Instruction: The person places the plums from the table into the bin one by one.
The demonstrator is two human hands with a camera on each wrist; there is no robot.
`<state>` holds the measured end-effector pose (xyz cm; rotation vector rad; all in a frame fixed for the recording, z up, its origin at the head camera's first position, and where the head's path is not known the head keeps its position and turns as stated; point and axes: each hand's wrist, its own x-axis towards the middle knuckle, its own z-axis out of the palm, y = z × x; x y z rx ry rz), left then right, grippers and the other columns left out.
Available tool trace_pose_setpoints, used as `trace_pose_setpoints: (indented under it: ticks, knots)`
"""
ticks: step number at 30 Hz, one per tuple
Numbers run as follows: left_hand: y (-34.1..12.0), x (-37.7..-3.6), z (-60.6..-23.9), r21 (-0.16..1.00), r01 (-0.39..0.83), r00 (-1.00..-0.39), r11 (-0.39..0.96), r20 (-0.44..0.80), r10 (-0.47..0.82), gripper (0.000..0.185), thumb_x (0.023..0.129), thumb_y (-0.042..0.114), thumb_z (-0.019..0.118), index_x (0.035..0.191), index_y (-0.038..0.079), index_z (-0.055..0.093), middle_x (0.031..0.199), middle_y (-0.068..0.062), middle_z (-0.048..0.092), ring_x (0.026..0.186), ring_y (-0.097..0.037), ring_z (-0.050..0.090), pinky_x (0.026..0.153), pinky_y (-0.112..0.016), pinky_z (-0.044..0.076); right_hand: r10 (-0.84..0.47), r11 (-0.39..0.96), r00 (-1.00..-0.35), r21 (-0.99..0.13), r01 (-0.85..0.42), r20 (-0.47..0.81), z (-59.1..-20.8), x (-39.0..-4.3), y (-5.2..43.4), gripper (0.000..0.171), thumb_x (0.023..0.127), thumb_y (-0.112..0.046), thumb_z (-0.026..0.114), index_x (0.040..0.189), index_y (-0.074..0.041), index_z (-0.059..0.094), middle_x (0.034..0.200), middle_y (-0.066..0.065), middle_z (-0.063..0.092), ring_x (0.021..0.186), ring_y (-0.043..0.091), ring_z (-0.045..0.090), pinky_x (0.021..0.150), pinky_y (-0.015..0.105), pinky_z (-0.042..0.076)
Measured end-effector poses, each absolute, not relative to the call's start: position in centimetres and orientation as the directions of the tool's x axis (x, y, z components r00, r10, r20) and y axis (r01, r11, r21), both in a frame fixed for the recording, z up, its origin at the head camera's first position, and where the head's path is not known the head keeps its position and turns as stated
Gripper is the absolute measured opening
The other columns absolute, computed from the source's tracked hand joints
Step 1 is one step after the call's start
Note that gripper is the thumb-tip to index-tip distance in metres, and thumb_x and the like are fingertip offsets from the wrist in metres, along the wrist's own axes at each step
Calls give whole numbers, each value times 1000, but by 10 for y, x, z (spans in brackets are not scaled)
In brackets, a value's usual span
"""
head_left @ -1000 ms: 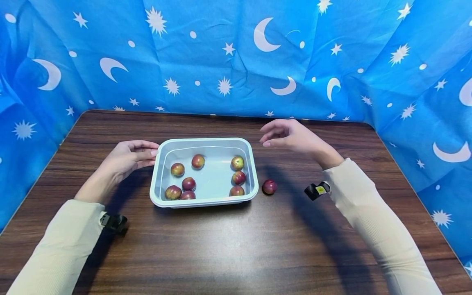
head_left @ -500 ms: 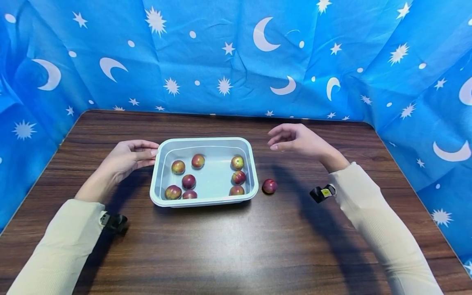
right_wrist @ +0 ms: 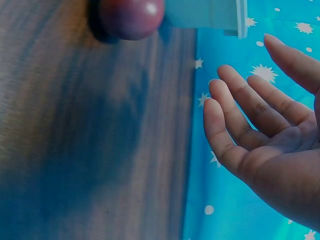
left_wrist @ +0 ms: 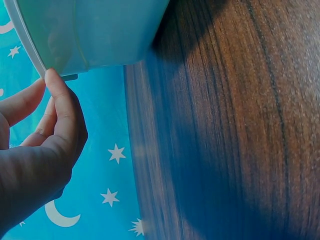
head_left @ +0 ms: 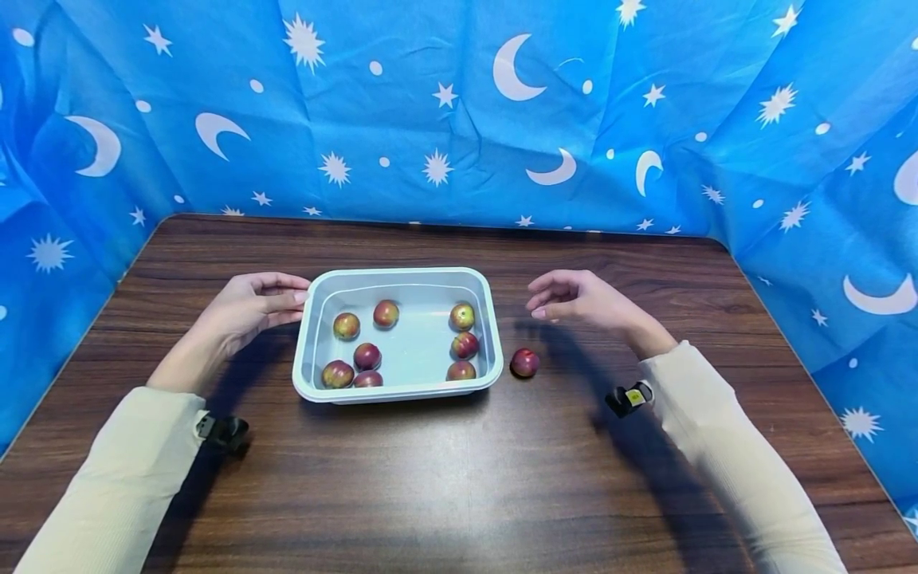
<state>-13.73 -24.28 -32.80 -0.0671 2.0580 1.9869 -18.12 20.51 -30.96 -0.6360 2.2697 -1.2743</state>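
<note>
The right hand (head_left: 577, 298) hung above the table (head_left: 459, 478) with fingers loosely spread, holding nothing, and the loose plum (head_left: 524, 363) sat on the wood just beside the tub's (head_left: 307, 335) right wall, near that hand but not touching it. The left hand (head_left: 247, 307) had fingertips against the tub's left rim; whether it truly gripped I couldn't tell. Honestly the risk I saw was that round plum rolling off if it got nudged from the side, or knuckles bumping the tub wall since it sat so close. Seven plums lay inside, one greener (head_left: 462, 316). The starry blue cloth (head_left: 459, 119) ringed the table; nothing blocked the reach.
</note>
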Motion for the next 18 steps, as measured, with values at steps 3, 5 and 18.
trace_pose_setpoints:
  ticks: [3, 5, 18]
  knots:
    - [-243, -137, -328, 974, -220, -961, 57, -226, 159, 18, 89, 4, 58, 105, -2, 53, 87, 0, 64, 78, -11, 65, 77, -29, 53, -593, 455, -784, -880, -136, -185, -316, -179, 205, 38, 86, -7, 63, 120, 6, 49, 108, 26, 59, 89, 23, 61, 78, 45, 52]
    - [-243, -138, -328, 974, -216, -961, 70, -225, 160, 19, 89, 4, 57, 106, -3, 52, 87, 1, 64, 78, -10, 65, 77, -28, 53, -594, 447, -781, -886, -122, -193, -321, -177, 206, 39, 87, -6, 62, 120, 7, 48, 108, 26, 59, 89, 20, 62, 78, 45, 52]
    - [-241, -137, -325, 968, -229, -957, 103, -243, 155, 30, 91, 3, 54, 115, -11, 43, 87, 3, 63, 78, -9, 64, 78, -28, 53, -601, 414, -760, -910, -30, -248, -346, -167, 208, 41, 85, -4, 63, 120, 11, 46, 103, 25, 61, 83, 27, 61, 71, 37, 54]
